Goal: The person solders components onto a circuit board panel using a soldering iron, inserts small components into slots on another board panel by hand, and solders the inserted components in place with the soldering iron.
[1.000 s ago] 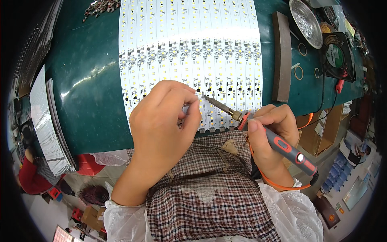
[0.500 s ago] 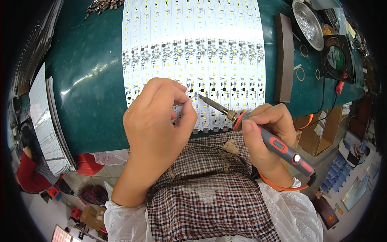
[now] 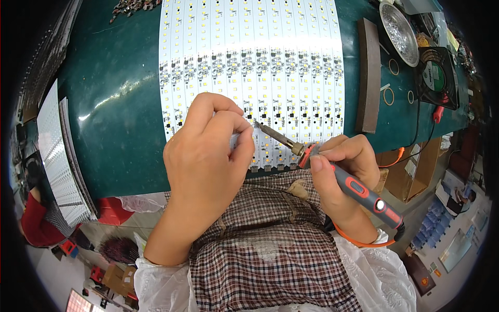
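Observation:
A white panel of side-by-side LED strips [image 3: 249, 31], dotted with small yellow LEDs and black chips, lies in front of me. My left hand [image 3: 200, 151] is over its near left part, thumb and forefinger pinched on a thin strand of solder wire, mostly hidden by the fingers. In my right hand [image 3: 345, 161] is a grey and red soldering iron [image 3: 358, 190], gripped like a pen. Its tip points left and touches or hovers just above the strips, close to my left fingertips; I cannot tell which.
A brown bar [image 3: 368, 75] lies right of the panel on the green table [image 3: 114, 140]. Beyond it are a metal dish [image 3: 399, 34], rubber bands and a black fan [image 3: 436, 77]. More strip panels [image 3: 60, 161] stand at the left edge. An orange cord [image 3: 358, 241] trails from the iron.
The iron's tip has shifted slightly left across the strips. My left hand has closed in a little toward the tip, and the strand at its fingertips shows less than before.

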